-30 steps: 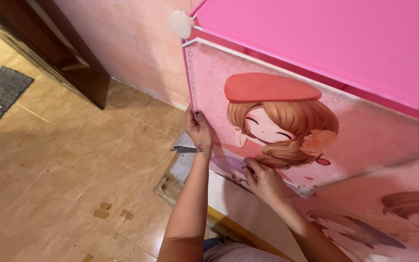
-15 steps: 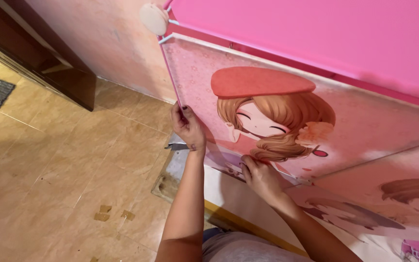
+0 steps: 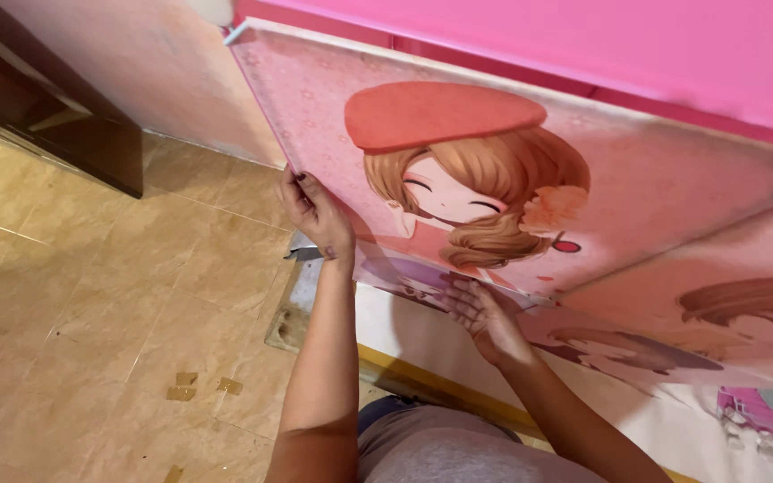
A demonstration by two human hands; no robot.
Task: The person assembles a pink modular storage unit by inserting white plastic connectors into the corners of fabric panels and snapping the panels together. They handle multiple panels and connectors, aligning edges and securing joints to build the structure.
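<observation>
A pink cabinet door panel printed with a cartoon girl in a red beret fills the upper right of the head view. My left hand grips the panel's left edge, fingers curled around it. My right hand lies flat, fingers spread, against the panel's lower edge. Below it sits a second pink panel with a similar cartoon figure. A bright pink top panel runs above.
Tan floor tiles spread to the left, with small scraps of tape on them. A dark wooden door frame stands at the upper left. A peach wall runs behind the cabinet. A damaged tile patch lies by the cabinet base.
The view has closed in and swung right, so the panel looks bigger. My left hand stays on the panel's left edge; my right hand stays at its lower edge, now with spread fingers.
</observation>
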